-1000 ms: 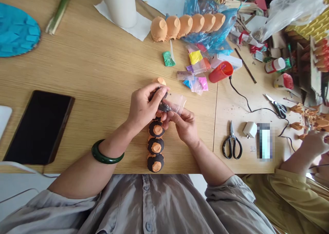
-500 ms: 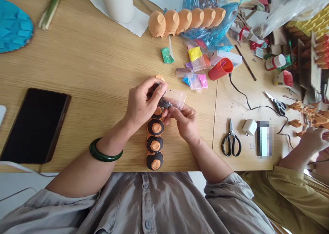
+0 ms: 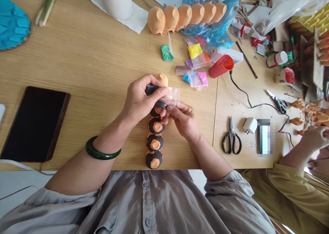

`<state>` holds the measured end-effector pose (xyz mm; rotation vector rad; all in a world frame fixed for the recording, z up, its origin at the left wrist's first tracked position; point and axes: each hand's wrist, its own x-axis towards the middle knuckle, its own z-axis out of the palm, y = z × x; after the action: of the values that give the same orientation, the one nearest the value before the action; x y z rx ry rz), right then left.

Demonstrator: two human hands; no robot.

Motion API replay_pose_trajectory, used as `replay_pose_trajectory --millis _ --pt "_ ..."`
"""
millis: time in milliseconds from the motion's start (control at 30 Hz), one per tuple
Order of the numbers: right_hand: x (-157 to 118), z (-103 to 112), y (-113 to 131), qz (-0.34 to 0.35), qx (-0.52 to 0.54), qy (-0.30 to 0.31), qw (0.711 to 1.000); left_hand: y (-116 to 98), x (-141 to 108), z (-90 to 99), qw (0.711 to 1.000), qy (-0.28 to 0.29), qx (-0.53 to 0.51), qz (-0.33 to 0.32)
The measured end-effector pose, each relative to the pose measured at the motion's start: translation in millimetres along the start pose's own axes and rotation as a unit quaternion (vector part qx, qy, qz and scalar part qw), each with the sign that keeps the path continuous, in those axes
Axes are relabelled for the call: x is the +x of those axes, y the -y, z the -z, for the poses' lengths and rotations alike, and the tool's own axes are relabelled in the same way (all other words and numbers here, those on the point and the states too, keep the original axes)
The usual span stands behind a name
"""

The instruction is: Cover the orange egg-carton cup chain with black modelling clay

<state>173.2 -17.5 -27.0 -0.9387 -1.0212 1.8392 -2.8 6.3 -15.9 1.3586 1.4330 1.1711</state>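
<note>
The left hand (image 3: 141, 98) bends its fingers and pinches, with the thumb on top, a black lump (image 3: 151, 89) together with one side of a small clear bag (image 3: 175, 94). The right hand (image 3: 185, 120) pinches the lower edge of the same bag between the thumb and the bent fingers. So the bag is between the two hands, and some black material shows also along its lower edge; how much is inside, I cannot tell.

Below the hands, and partly hidden by them, is a row of orange-and-black cups (image 3: 157, 127). It runs from under the fingers towards the body, and one plain orange end (image 3: 162, 79) shows just beyond the left hand. On the left wrist is a dark green bangle (image 3: 102, 151).

Farther beyond the hands lies a row of plain orange cups (image 3: 184, 17), and nearer is a green packet (image 3: 167, 53). Beyond the right hand, a red cup (image 3: 221, 66) is near several coloured packets (image 3: 195, 52). To the right of this hand are black-handled scissors (image 3: 231, 138).
</note>
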Motion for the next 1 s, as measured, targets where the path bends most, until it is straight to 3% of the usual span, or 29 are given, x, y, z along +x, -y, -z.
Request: replay_pose_trajectory --millis 133,367,567,667,833,1000 --pt "1.1 3.1 -2.6 0.031 -0.006 0.024 0.999 -2.7 -0.2 0.9 0.998 0.017 -0.052 0.015" --pt "-1.4 3.7 0.5 0.065 -0.106 0.017 0.992 1.8 1.5 -2.0 0.996 0.012 -0.084 0.034" --pt "-4.2 -2.9 2.6 0.063 -0.079 0.008 0.995 7.2 2.5 -7.2 0.988 0.013 -0.135 0.067" --pt "-5.7 -3.9 3.7 0.045 -0.077 0.002 0.996 8.3 1.9 -8.2 0.991 0.008 -0.118 0.068" --pt "-6.2 -3.3 0.7 -0.004 -0.039 0.064 0.997 10.3 0.8 -6.4 0.997 0.01 -0.071 0.038" --pt "-4.4 3.3 0.4 0.004 -0.047 0.072 0.996 4.3 -1.3 -2.5 0.999 0.022 -0.046 0.017"
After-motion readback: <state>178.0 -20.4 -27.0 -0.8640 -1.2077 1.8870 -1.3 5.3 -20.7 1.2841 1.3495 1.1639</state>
